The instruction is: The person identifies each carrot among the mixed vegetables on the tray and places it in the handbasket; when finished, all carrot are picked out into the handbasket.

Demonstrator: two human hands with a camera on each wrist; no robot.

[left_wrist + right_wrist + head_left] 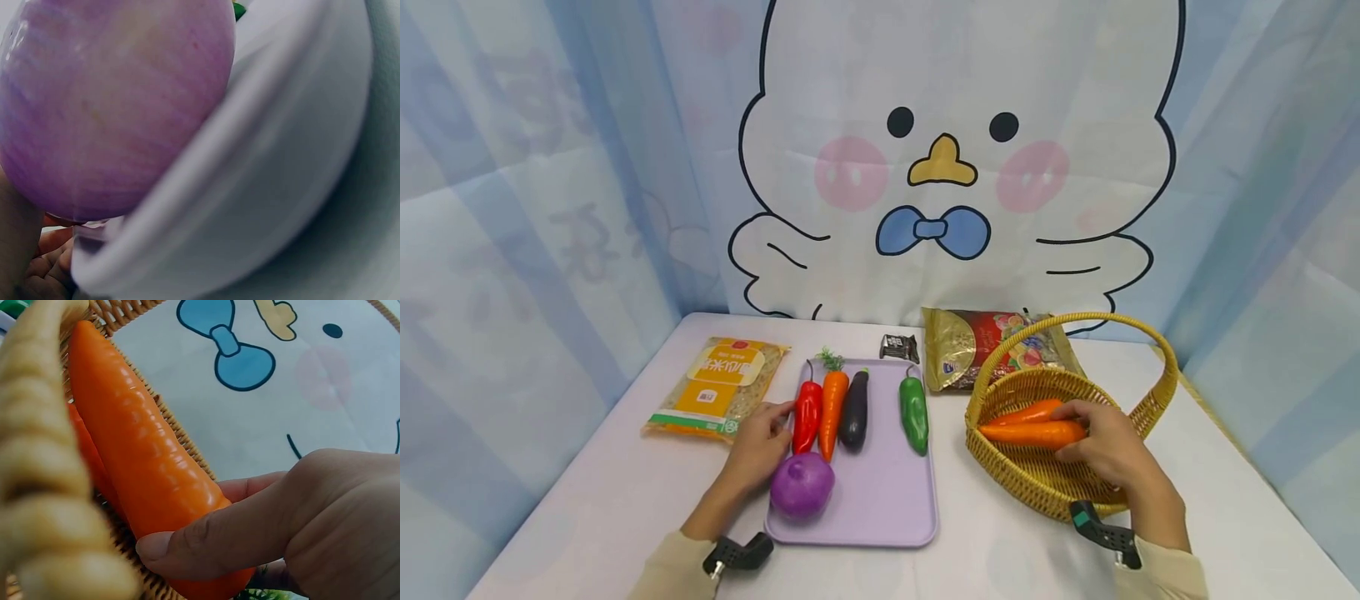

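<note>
My right hand [1101, 442] reaches into a yellow wicker basket [1045, 500] and pinches an orange carrot [144, 450] near its thick end, thumb on top. A second carrot [1026, 412] lies alongside, partly hidden behind it in the right wrist view. At the left side of a lilac tray [887, 500], my left hand [758, 446] holds the rim with bent fingers, its fingertips close to a red chili pepper [806, 417]. Right by that wrist sits a purple onion [802, 485]. Another carrot [832, 408], an eggplant [854, 412] and a green chili pepper [913, 412] also lie on the tray.
Left of the tray lies a bag of grain [718, 387]. Behind it are a small dark packet [898, 347] and a gold-and-red bag [962, 350], partly behind the basket. The basket's tall handle [1167, 375] arches above the right hand. A printed curtain [850, 275] closes off the back.
</note>
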